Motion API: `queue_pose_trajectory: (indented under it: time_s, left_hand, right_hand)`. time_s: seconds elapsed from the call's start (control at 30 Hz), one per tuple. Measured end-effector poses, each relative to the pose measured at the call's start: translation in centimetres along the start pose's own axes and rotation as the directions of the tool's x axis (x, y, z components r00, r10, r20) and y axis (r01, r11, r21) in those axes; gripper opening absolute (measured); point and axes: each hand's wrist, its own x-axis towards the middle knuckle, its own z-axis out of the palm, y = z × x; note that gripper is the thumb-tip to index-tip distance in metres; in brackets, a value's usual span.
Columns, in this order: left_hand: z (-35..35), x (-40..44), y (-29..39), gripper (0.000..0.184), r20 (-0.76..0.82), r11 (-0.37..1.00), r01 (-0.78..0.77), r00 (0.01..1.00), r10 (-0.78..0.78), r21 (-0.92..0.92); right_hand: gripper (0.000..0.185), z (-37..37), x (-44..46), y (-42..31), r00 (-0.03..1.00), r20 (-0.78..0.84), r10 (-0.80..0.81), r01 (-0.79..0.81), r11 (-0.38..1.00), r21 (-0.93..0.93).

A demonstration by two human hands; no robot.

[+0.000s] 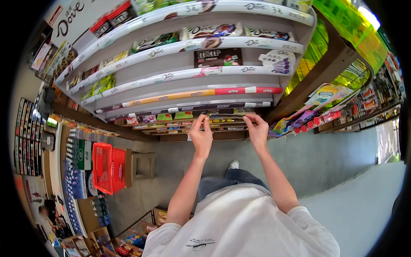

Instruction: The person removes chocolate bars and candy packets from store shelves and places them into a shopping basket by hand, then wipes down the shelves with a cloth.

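Observation:
Both arms reach forward to the lower shelves of a snack rack. Between my hands lies a thin, dark, flat item [227, 115], its long edge toward me. My left hand [200, 135] pinches its left end between thumb and fingers. At the right end, my right hand [257, 129] holds it with thumb and fingertips. Just beyond is a shelf edge with a dark strip [192, 108]. Higher up, a brown M&M's pack [218, 58] stands on a shelf, with Dove bars [212, 31] above it.
A red basket [108, 168] sits at the left near a stool [144, 165]. Hanging colourful packets [299, 118] and a brown post [308, 79] are at the right. A wire rack of snacks [141, 227] stands at the lower left. A person [53, 214] is at the far left.

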Motion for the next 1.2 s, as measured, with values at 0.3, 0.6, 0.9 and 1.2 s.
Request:
queue_pose_trajectory:
  time_s: [0.3, 0.6, 0.9, 1.2]
  left_hand:
    - [-9.3, -0.2, -1.6, 0.012, 0.051, 0.958, 0.27, 0.96, -0.276, 0.093]
    - [-25.3, -2.4, -4.5, 0.012, -0.112, 0.867, 0.485, 0.873, -0.474, 0.113]
    - [-41.4, -5.8, -7.8, 0.015, -0.346, 0.844, 0.536, 0.786, -0.512, -0.032]
    - [-51.7, -9.9, -10.0, 0.015, -0.536, 0.809, 0.583, 0.66, -0.526, -0.077]
  right_hand:
    - [0.014, 5.3, -0.9, -2.5, 0.929, 0.291, -0.23, 0.29, 0.94, -0.182]
    - [0.022, 18.9, -8.1, -5.9, 0.804, 0.586, -0.1, 0.277, 0.935, -0.22]
    - [0.024, 34.0, -19.4, -7.8, 0.627, 0.762, -0.164, 0.443, 0.879, -0.175]
    - [0.021, 44.3, -28.7, -9.2, 0.432, 0.875, -0.218, 0.58, 0.81, -0.084]
